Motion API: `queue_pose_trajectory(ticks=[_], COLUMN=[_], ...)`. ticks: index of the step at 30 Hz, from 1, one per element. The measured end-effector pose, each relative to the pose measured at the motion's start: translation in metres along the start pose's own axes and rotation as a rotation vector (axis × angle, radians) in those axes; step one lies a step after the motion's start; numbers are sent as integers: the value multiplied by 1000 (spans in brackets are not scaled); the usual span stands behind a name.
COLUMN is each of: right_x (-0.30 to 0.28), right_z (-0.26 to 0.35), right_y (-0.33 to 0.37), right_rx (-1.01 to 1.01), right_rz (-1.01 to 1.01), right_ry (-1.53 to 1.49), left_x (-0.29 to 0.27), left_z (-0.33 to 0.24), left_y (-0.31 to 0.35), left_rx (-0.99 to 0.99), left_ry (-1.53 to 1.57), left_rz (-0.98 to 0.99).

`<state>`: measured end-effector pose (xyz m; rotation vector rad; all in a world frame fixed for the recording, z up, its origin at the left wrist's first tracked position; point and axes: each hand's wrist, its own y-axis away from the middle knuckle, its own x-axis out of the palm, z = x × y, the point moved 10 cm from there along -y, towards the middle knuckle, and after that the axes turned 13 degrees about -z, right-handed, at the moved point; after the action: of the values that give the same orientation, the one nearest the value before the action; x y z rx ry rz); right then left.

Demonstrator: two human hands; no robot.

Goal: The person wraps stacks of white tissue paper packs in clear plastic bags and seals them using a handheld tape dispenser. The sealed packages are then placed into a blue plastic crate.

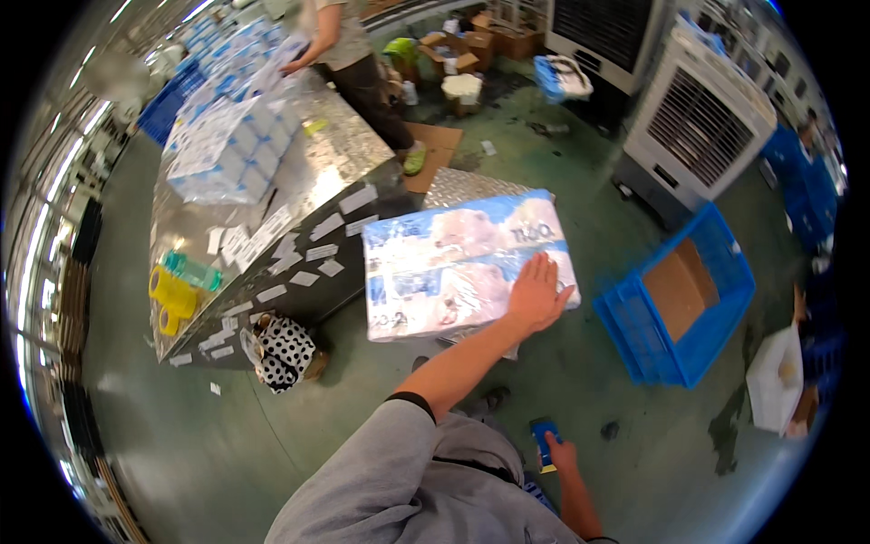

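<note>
A large plastic-wrapped pack, white, pale blue and pink with printed white animals, sits in front of me on a low support with a patterned metal top. My left hand lies flat on the right part of its upper face, fingers stretched out. Lower down, beside my right leg, my right hand is closed around a flat blue object with a yellow end. What kind of thing that is, I cannot make out.
Left stands a metal-topped table bearing wrapped packs, paper labels, a green bottle and yellow rolls. A dotted bag rests by its base. Blue crates and an air cooler stand right. Another person works behind the table.
</note>
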<state>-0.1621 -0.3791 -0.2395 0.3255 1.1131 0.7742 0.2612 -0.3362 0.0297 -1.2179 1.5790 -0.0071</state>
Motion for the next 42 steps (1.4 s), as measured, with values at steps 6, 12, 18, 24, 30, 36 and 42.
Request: queue_pose_trajectory(ticks=[6,12,18,24,30,36,42], right_x=[-117,-110,15,90,82,83,80], right_z=[174,348,564,641,587,520,448], right_y=[50,120,238,266,224,212,199], right_rx=[-210,-754,-1281,-1130,-748,-465,-223], right_rz=[-353,-453,-158,-180,-239,-328,-490], right_ry=[-764,-641,-249,-295,-143,-164,-499], left_x=[-63,-136,-218,-305,-353,-314,-352], left_z=[25,40,170,368,594,706,598], left_y=[55,109,100,70,21,58,31], left_rx=[-323,-682,-1069,-1006,-527,-436,-188], left_ry=[379,1074,1379,696,-562,-783,-687], left_rz=[208,416,220,41,-41,109,-347])
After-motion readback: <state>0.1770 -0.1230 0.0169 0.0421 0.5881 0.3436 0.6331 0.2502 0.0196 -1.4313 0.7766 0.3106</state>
